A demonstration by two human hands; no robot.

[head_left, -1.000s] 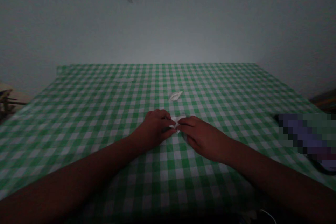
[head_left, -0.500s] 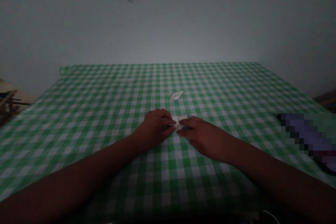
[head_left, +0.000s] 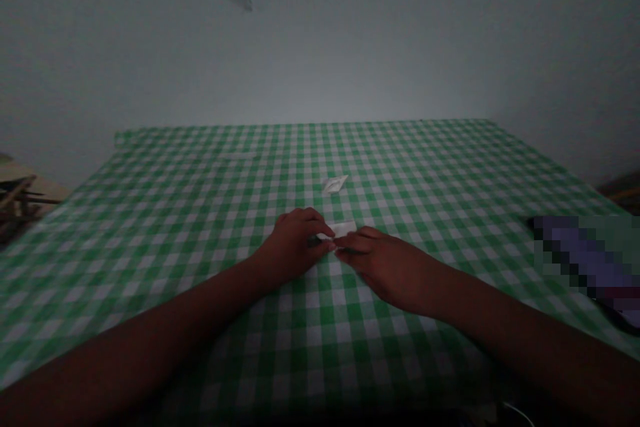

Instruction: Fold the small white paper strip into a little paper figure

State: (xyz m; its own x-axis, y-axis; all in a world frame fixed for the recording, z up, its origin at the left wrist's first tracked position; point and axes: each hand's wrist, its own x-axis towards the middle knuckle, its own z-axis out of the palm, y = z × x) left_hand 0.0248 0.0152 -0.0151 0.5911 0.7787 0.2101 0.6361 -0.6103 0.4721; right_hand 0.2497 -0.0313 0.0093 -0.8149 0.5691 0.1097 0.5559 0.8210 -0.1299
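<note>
A small white piece of folded paper [head_left: 342, 229] lies on the green-and-white checked tablecloth [head_left: 200, 213] in the middle of the table. My left hand [head_left: 295, 243] has its fingers curled and pinches the paper's left end. My right hand [head_left: 385, 260] meets it from the right, fingertips pressed together on the same paper. Most of the paper is hidden under my fingers. A second small white folded paper shape [head_left: 334, 183] rests a little farther back, apart from both hands.
A pale wall rises behind the table's far edge. At the right edge of the table lies a dark object [head_left: 585, 260], blurred out. Wooden furniture [head_left: 15, 193] shows at the far left, beyond the table. The light is dim.
Both hands stay on the small paper with only slight finger shifts. The view has tilted a little.
</note>
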